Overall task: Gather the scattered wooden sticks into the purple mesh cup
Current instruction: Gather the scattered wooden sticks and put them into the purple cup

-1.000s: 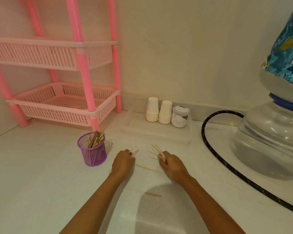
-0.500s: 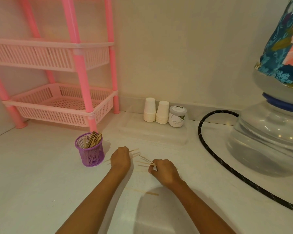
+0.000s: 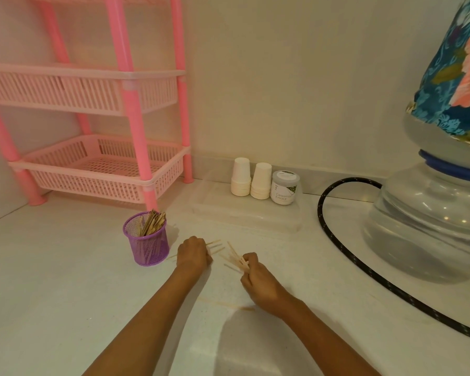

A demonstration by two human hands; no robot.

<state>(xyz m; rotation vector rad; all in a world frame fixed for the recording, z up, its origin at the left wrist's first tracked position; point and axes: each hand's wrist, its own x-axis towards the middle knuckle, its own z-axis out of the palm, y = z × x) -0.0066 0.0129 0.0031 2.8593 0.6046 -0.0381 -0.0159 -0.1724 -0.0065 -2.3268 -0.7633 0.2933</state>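
**Both fists loaded with sticks beside the cup**

The left hand (image 3: 193, 253) is curled tight, knuckles up, gripping a few wooden sticks (image 3: 215, 246) whose tips poke out to the right of the fist. The right hand (image 3: 258, 280) is curled too, pinching a fanned bunch (image 3: 235, 260) that points up and left toward the other hand. Both forearms reach in from the bottom edge, with the hands low over the white counter (image 3: 65, 294), near each other but apart. The purple mesh cup (image 3: 147, 245) stands upright just left of the left hand, in front of a leg of the pink rack (image 3: 136, 126). It holds a packed cluster (image 3: 152, 225) of sticks leaning right above its rim. One loose stick (image 3: 228, 305) lies flat between the forearms, just beside the right wrist
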